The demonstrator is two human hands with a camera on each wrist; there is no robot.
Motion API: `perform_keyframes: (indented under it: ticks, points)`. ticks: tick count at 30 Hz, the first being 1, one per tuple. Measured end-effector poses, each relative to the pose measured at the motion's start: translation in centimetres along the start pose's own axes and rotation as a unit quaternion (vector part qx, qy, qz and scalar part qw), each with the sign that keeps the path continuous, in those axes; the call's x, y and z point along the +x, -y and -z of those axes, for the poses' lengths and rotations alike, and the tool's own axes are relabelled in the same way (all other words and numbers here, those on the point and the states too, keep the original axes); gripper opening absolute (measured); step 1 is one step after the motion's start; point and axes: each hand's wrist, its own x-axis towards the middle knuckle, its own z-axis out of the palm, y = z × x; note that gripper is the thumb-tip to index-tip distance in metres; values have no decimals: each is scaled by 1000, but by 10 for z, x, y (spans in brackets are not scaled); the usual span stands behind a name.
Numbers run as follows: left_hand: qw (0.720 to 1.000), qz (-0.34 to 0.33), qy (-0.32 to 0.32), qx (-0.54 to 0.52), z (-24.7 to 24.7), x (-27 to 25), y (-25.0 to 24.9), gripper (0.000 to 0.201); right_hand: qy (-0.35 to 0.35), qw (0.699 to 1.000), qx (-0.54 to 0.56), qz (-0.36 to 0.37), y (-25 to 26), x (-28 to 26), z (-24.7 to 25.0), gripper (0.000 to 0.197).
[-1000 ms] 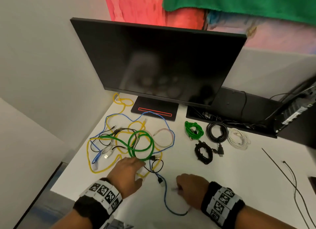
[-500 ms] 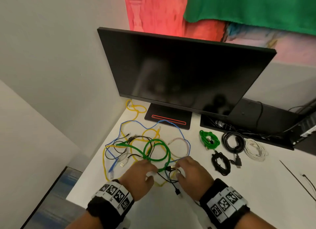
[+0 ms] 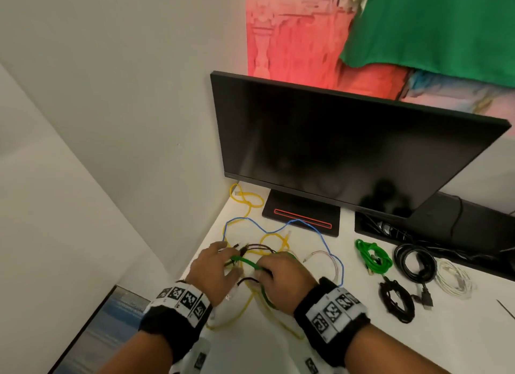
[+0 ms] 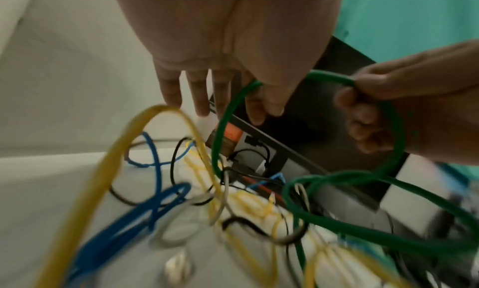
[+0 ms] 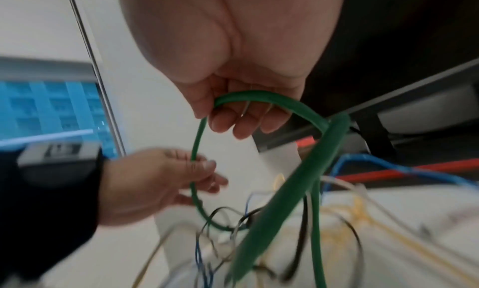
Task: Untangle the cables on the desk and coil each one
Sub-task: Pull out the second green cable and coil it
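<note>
A tangle of yellow (image 3: 245, 198), blue (image 3: 320, 231) and thin black cables lies on the white desk (image 3: 348, 343) in front of the monitor. A dark green cable (image 3: 246, 261) is lifted out of it between my hands. My right hand (image 3: 281, 278) has its fingers curled round a loop of the green cable (image 5: 285, 190). My left hand (image 3: 214, 270) pinches the same cable (image 4: 220, 132) between thumb and forefinger, with its other fingers (image 4: 171, 91) held fairly straight. The loops under my hands are partly hidden.
A black monitor (image 3: 348, 156) stands on its base (image 3: 301, 214) at the back. To the right lie coiled cables: bright green (image 3: 373, 258), black (image 3: 415, 263), white (image 3: 452, 278) and a small black one (image 3: 395, 301). A wall borders the desk's left edge.
Both hands moved away from me into the tangle and took hold of the green cable, lifting it off the desk. The right hand came over from the blue cable's end.
</note>
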Motion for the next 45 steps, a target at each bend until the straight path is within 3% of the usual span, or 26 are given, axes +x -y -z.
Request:
perform_keyframes:
  ticks: [3, 5, 8, 9, 12, 14, 16, 17, 18, 20, 21, 23, 25, 26, 28, 30, 32, 34, 35, 38, 42, 43, 45]
  points:
    - [979, 46, -52, -191, 20, 6, -2, 29, -61, 995, 71, 25, 13, -8, 47, 21]
    - [938, 56, -67, -337, 41, 10, -4, 31, -109, 988, 105, 28, 13, -15, 78, 15]
    - [883, 27, -31, -467, 65, 12, -11, 32, -207, 962, 176, 12, 7, -25, 114, 10]
    - [881, 10, -18, -472, 69, 14, -14, 31, -243, 948, 203, 6, 6, -27, 122, 11]
    - [927, -23, -12, -374, 72, 22, -26, 32, -307, 912, 272, 0, 8, -33, 133, 15]
    - [945, -23, -33, -323, 73, 25, -31, 28, -307, 914, 265, -6, 6, -37, 132, 14]
    - [952, -33, -48, -301, 78, 23, -38, 25, -252, 943, 213, -39, 1, -42, 132, 3]
    - [954, -45, -43, -293, 81, 21, -45, 25, -207, 965, 151, -59, 0, -45, 132, 10]
    - [958, -64, -29, -278, 84, 18, -52, 26, -165, 981, 71, -72, 1, -47, 131, 29]
    - [965, -115, 2, -236, 87, 11, -71, 30, -140, 988, -15, -58, 12, -47, 125, 67]
    - [961, -141, 12, -237, 87, 7, -81, 31, -142, 989, -28, -38, 20, -44, 122, 69]
    - [935, -157, 32, -316, 90, 1, -98, 34, -135, 991, -20, -7, 28, -37, 114, 44]
    - [886, -125, 50, -444, 95, -3, -106, 41, -126, 989, 57, -49, 22, -32, 115, 8]
    - [853, -99, 55, -510, 99, -5, -107, 40, -128, 984, 98, -78, 13, -32, 118, 4]
    - [774, -52, 60, -629, 109, -6, -105, 34, -120, 978, 123, -117, -7, -37, 120, 15]
    - [723, -42, 57, -687, 119, -4, -100, 33, -77, 978, 123, -148, -22, -45, 113, 15]
    - [714, -58, 55, -696, 126, 0, -100, 35, -48, 965, 213, -146, -27, -51, 98, 8]
    - [709, -70, 63, -699, 128, 2, -104, 29, -53, 947, 282, -141, -25, -48, 80, 27]
    - [706, -74, 68, -701, 127, 1, -107, 27, -64, 952, 265, -138, -25, -45, 71, 34]
    - [697, -77, 83, -708, 124, 2, -110, 26, -104, 978, 132, -128, -21, -29, 54, 34]
    - [693, -78, 97, -710, 130, 4, -109, 27, -293, 936, 119, -151, -30, -16, 56, 43]
    - [691, -76, 96, -712, 133, 4, -108, 27, -305, 933, 110, -154, -35, -14, 59, 38]
    - [692, -78, 87, -712, 135, 4, -105, 28, -258, 952, 75, -149, -41, -12, 65, 19]
